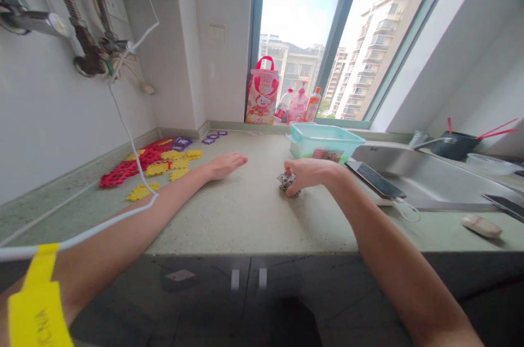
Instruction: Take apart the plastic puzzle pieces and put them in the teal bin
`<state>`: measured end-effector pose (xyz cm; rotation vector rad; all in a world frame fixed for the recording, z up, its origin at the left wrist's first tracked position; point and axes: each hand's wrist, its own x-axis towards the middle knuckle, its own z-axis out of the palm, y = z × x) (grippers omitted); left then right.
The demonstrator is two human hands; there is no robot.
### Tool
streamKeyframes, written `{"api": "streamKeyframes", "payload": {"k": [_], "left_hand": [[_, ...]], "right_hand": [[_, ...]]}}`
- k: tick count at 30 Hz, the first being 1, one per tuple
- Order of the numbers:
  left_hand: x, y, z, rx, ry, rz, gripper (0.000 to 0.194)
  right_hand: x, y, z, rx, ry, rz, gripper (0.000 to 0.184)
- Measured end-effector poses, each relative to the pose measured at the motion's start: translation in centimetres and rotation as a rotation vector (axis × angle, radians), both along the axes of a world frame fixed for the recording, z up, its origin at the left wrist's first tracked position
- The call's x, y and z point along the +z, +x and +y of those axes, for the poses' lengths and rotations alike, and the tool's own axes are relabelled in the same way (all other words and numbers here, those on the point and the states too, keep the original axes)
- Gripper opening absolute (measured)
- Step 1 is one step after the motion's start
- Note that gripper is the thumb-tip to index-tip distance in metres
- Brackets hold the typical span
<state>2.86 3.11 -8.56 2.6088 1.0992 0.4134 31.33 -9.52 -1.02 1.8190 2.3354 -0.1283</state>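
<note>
My left hand [224, 165] lies flat on the speckled counter [245, 216], fingers stretched out toward the right, holding nothing. My right hand [308, 172] is closed around a small grey and white piece [285, 181] that rests on the counter under my fingers. To the left of my left hand lie several flat plastic puzzle tiles: yellow ones [172, 164], red ones [126, 168] and purple ones [182, 142] near the wall.
A teal plastic tub [323, 141] stands just behind my right hand. A phone [374, 179] lies on the sink's edge, the steel sink [429, 178] to the right. A white cable [123, 216] crosses my left arm. Bag and bottles [282, 99] stand at the window.
</note>
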Motion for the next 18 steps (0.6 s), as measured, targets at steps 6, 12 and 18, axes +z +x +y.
{"api": "streamKeyframes", "payload": {"k": [6,12,18], "left_hand": [[0.0,0.0,0.1,0.003,0.005,0.005,0.069],[0.1,0.1,0.0,0.039,-0.006,0.029,0.071],[-0.2,0.0,0.4,0.026,0.020,0.013,0.071]], "right_hand": [[-0.7,-0.8,0.4,0.031,0.077,0.015,0.057],[-2.0,-1.8,1.2,0.235,0.201,0.205,0.048],[-0.7,0.5,2.8,0.202,0.514,0.468,0.042]]}}
